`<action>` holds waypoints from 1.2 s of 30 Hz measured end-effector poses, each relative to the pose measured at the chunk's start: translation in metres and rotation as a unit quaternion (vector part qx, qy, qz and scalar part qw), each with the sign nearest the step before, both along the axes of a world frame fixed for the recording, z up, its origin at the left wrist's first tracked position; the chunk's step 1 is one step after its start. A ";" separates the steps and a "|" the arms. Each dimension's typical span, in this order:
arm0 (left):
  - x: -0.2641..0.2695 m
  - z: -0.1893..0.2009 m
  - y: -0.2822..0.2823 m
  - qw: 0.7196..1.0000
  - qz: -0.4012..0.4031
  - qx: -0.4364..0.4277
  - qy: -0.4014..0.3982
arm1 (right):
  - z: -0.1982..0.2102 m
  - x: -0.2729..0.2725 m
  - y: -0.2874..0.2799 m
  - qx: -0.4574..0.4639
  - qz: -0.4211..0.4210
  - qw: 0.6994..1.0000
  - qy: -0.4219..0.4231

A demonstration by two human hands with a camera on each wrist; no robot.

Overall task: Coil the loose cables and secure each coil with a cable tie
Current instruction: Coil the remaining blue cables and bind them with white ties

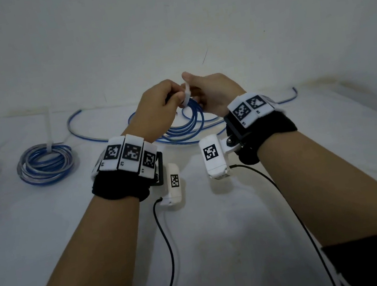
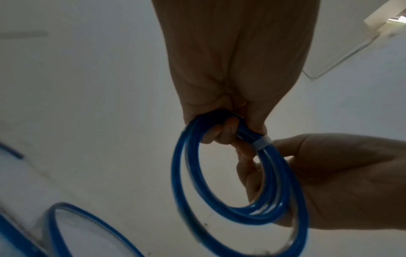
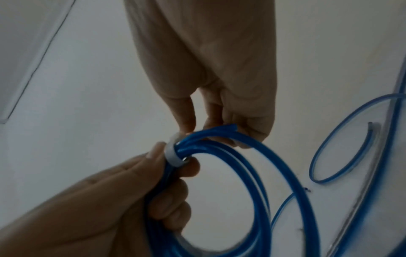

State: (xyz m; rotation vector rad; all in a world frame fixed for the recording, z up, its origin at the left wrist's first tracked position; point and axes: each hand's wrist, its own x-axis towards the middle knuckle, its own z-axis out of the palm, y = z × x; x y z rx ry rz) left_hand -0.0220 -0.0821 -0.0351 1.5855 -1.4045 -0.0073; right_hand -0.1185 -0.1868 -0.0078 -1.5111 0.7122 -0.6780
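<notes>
Left hand and right hand are both gripping the blue coil at its white cable tie (wristband markers carrying no readable text).

I'm seeing blue coil | white cable tie | black-white checkered wrist tags | tied blue-clear coil at nine o'clock.
</notes>
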 end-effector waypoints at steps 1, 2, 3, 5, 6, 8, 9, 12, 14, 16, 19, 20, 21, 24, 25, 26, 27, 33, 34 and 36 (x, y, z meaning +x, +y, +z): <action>0.002 0.001 0.000 1.000 0.003 0.005 -0.003 | -0.001 0.000 0.001 0.010 0.017 1.000 -0.006; 0.003 0.001 0.000 1.000 0.004 0.009 -0.009 | -0.003 0.001 0.002 0.006 0.022 1.000 -0.010; 0.003 0.001 0.001 1.000 0.006 0.013 -0.019 | -0.004 0.002 0.002 -0.004 0.017 1.000 -0.014; 0.004 -0.001 0.001 0.999 0.007 0.016 -0.042 | -0.006 0.005 0.002 -0.030 -0.008 0.999 -0.012; 0.004 -0.001 0.000 0.999 0.004 0.015 -0.051 | -0.007 0.006 0.002 -0.041 -0.018 0.999 -0.005; 0.004 -0.003 -0.001 0.998 -0.001 0.016 -0.065 | -0.007 0.008 0.000 -0.055 -0.035 0.998 0.015; 0.004 -0.003 -0.002 0.997 -0.003 0.017 -0.071 | -0.007 0.010 -0.003 -0.065 -0.041 0.997 0.027; 0.000 -0.003 -0.002 0.996 -0.013 0.020 -0.081 | -0.006 0.013 -0.005 -0.099 -0.056 0.991 0.066; -0.001 -0.003 -0.001 0.996 -0.016 0.024 -0.080 | -0.005 0.012 -0.004 -0.106 -0.056 0.990 0.079; -0.001 -0.001 0.002 0.997 -0.016 0.029 -0.064 | -0.002 0.008 -0.001 -0.076 -0.055 0.993 0.066; -0.004 0.007 0.005 1.000 -0.006 0.007 -0.023 | 0.009 0.002 0.006 -0.051 -0.066 0.996 0.030; -0.006 0.010 0.005 1.000 0.005 -0.009 -0.010 | 0.014 0.001 0.010 -0.064 -0.077 0.995 0.018; -0.007 0.013 0.006 0.999 0.025 -0.030 0.003 | 0.018 -0.001 0.014 -0.085 -0.094 0.992 0.003; -0.006 0.014 0.010 0.987 0.112 -0.100 0.049 | 0.018 -0.002 0.031 -0.173 -0.136 0.975 -0.015; -0.006 0.013 0.013 0.983 0.133 -0.110 0.059 | 0.015 0.000 0.038 -0.195 -0.125 0.973 -0.006; -0.005 0.012 0.017 0.980 0.148 -0.114 0.064 | 0.013 0.001 0.046 -0.198 -0.102 0.975 0.000; -0.005 0.011 0.021 0.979 0.157 -0.113 0.066 | 0.010 0.002 0.054 -0.189 -0.077 0.979 0.003; 0.001 0.012 0.059 0.990 0.131 -0.038 0.042 | 0.004 0.015 0.089 -0.107 -0.019 0.993 -0.051; 0.003 0.013 0.067 0.992 0.122 -0.021 0.037 | 0.004 0.017 0.093 -0.095 -0.016 0.994 -0.053; 0.007 0.016 0.085 0.993 0.118 0.019 0.014 | 0.003 0.024 0.103 -0.067 -0.001 0.996 -0.060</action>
